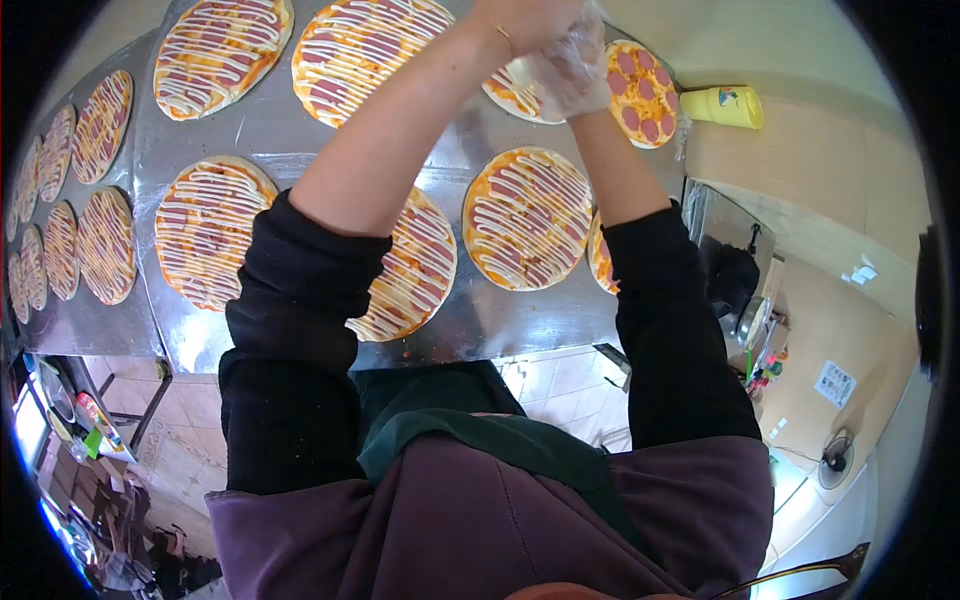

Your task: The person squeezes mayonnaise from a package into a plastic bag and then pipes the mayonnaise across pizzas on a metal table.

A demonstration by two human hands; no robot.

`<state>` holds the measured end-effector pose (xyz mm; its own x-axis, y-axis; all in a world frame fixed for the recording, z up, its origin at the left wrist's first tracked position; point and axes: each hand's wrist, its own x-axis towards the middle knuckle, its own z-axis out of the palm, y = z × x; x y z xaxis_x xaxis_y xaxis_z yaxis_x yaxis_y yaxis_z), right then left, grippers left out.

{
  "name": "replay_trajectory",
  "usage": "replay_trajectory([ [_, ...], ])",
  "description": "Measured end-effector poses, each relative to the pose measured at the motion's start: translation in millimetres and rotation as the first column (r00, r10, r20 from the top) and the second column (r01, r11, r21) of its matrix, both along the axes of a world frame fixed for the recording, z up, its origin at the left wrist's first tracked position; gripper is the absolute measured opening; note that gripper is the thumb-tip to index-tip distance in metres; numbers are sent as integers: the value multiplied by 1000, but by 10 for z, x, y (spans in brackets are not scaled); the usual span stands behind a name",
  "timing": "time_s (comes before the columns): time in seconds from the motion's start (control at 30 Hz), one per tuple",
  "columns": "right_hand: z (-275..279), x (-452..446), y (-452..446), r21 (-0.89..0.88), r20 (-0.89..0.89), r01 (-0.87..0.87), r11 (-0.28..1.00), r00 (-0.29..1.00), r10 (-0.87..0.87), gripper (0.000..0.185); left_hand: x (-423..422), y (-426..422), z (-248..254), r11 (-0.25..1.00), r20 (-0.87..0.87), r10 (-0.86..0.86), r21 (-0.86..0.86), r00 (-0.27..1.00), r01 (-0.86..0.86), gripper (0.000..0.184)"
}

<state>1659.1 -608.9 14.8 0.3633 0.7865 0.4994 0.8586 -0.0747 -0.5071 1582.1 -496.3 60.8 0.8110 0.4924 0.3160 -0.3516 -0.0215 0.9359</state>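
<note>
My left hand (535, 22) is bare and closed, partly cut off by the top edge; what its fingers grip is hidden. Right against it is my right hand (578, 80), wrapped in clear crinkled plastic and closed on what looks like a plastic piping bag (523, 72) of white sauce. Beneath them lies a pizza (515, 100) with white stripes, mostly covered by my hands. To the right, a pizza with round sausage slices (642, 92) bears no white stripes. Below my hands, a striped pizza (527, 218) lies between my forearms.
Several striped pizzas (215, 230) lie in rows on the metal table (300, 165), continuing far left. A yellow cup (722, 107) lies on its side beyond the right edge. A fan (836, 458) is at lower right, and cluttered shelving (75, 415) at lower left.
</note>
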Motion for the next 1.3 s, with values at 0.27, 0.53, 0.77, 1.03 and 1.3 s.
replay_trajectory([
  [0.27,-100,-81,-29,5,-405,73,997,912,-65,35,-114,-37,33,999,-21,11,51,1000,-9,39],
  [0.53,-255,82,-95,115,-430,134,984,900,-72,35,-29,-164,258,957,19,-244,166,970,238,40],
  [0.77,-191,418,-460,333,-596,161,929,799,75,35,465,-578,629,850,38,-373,416,927,324,38],
  [1.03,-177,1650,-1234,559,-686,177,810,648,331,36,1436,-1309,854,847,-62,-516,117,855,519,35],
  [1.3,-386,2927,-1724,714,-679,202,670,432,594,38,2366,-1888,710,908,119,-346,294,931,300,39],
])
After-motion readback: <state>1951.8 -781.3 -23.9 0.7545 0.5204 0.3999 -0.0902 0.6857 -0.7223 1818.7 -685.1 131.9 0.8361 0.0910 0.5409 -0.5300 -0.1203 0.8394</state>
